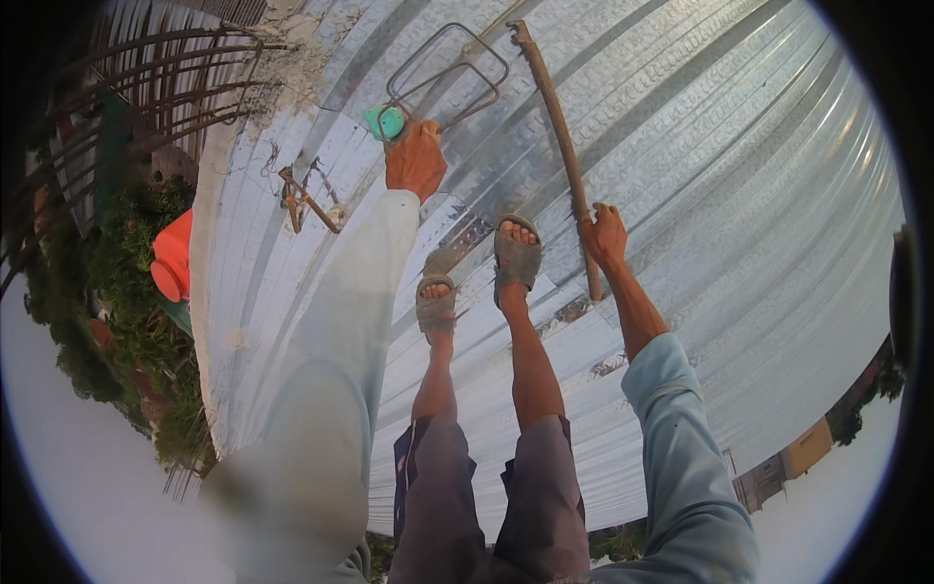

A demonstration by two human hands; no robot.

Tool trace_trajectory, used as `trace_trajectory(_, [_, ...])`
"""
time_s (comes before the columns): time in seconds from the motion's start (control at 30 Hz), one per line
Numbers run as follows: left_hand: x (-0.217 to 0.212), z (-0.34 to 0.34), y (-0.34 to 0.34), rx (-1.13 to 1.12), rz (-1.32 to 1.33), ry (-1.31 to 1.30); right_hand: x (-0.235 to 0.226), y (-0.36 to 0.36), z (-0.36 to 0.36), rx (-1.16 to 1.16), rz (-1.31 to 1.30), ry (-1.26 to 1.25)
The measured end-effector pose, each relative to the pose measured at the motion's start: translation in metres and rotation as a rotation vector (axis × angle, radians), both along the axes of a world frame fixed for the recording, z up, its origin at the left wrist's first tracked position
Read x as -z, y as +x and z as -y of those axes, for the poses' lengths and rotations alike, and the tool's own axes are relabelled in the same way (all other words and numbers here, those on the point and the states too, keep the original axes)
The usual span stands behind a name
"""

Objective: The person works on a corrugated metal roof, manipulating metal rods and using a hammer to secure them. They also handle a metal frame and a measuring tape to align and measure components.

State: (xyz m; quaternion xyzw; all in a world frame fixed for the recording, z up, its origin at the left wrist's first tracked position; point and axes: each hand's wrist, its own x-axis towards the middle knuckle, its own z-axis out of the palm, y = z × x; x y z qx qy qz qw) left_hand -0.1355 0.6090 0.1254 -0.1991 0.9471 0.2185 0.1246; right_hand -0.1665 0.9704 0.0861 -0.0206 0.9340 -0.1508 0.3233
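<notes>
My left hand point(416, 161) is closed at the lower corner of a rectangular frame of bent steel rod point(449, 27), gripping it there. Against these fingers, on the left, lies a round turquoise object point(389, 122) whose kind I cannot make out. My right hand point(605, 237) wraps round the lower part of a long rusty bar point(556, 117). The bar's far end is notched like a rebar bending bar. Both things are on or just above a corrugated metal sheet point(700, 195).
My sandalled feet point(518, 255) stand on the sheet between my hands. Small rusty metal pieces point(309, 200) lie to the left. Several dark bars point(185, 78) jut in at the upper left. Past the pale edge are an orange-red container point(173, 258) and green bushes point(136, 263).
</notes>
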Motion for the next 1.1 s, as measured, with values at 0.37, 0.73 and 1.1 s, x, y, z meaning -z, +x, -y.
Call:
trace_trajectory(0.37, [-0.358, -0.063, 0.257, -0.763, 0.035, 0.235, -0.294, 0.059, 0.096, -0.506, 0.367, -0.132])
trace_trajectory(0.73, [-0.570, -0.016, 0.578, -1.832, -0.204, 0.226, -0.434, 0.068, 0.209, -0.454, 0.161, -0.034])
trace_trajectory(1.1, [-0.477, -0.177, 0.958, -2.679, -0.337, 0.455, -0.551, 0.420, 0.505, -0.905, 0.610, -0.458])
